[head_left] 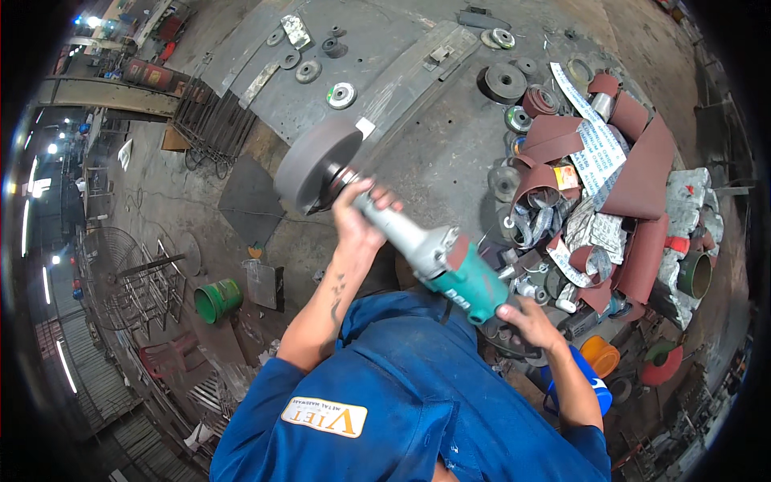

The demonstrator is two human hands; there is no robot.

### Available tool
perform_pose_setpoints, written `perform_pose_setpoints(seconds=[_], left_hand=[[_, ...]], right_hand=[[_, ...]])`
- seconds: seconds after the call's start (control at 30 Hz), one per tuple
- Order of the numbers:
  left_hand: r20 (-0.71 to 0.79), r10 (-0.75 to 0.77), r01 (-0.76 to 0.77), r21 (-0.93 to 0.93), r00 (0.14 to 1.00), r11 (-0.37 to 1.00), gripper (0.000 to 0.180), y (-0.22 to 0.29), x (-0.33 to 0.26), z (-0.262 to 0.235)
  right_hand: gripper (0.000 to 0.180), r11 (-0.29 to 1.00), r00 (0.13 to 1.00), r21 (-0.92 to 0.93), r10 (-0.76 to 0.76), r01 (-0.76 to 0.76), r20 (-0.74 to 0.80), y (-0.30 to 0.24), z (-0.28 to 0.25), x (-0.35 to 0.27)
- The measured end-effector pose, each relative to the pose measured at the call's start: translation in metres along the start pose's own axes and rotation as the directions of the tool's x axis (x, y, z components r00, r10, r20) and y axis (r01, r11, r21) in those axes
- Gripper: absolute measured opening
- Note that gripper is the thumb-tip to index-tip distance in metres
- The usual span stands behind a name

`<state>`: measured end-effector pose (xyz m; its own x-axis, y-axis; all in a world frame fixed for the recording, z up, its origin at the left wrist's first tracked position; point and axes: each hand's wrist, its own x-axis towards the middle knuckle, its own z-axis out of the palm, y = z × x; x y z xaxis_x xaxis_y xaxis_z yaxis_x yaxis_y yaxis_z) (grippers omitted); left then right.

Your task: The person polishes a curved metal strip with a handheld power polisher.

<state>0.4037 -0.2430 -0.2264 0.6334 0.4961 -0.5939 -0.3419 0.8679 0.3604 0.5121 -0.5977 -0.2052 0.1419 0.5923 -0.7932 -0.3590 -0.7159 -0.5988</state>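
A teal and grey power grinder (401,233) with a thick grey wheel (321,157) on its end is held slantwise in front of my body, wheel up to the left. My left hand (359,218) is wrapped round its grey neck just behind the wheel. My right hand (532,323) grips the dark rear end of the teal body. The wheel hangs over the near left edge of a dark metal worktable (434,153), and its outline is slightly blurred.
Brown abrasive sheets and rolls (642,173) are heaped on the table's right side. Grinding discs (341,95) and a dark roll (503,82) lie farther back. A green bucket (218,301) and a round fan guard (108,265) stand on the left; a blue bucket (589,379) is near my right forearm.
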Motion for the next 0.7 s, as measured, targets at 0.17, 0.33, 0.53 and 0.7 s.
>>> perform_pose_setpoints(seconds=[0.17,0.33,0.53,0.7], left_hand=[[-0.071,0.051,-0.049,0.023,0.996,0.999,0.014,0.019,-0.046,-0.039],[-0.127,0.06,-0.049,0.086,0.99,0.995,0.017,0.003,-0.017,-0.005],[0.05,-0.011,0.009,0.035,0.999,0.999,0.026,-0.02,0.043,0.038],[-0.056,0.046,-0.043,0.059,0.997,0.997,0.016,-0.003,-0.004,-0.002]], right_hand=[[0.065,0.998,0.986,0.01,0.052,-0.054,0.159,0.023,0.032,0.008],[0.066,0.994,0.994,0.071,0.083,-0.088,0.069,0.032,0.01,0.011],[0.062,0.99,0.995,0.1,-0.092,0.096,-0.037,-0.001,-0.029,0.011],[0.063,0.996,1.0,0.083,-0.017,0.017,0.003,0.02,0.013,0.005]])
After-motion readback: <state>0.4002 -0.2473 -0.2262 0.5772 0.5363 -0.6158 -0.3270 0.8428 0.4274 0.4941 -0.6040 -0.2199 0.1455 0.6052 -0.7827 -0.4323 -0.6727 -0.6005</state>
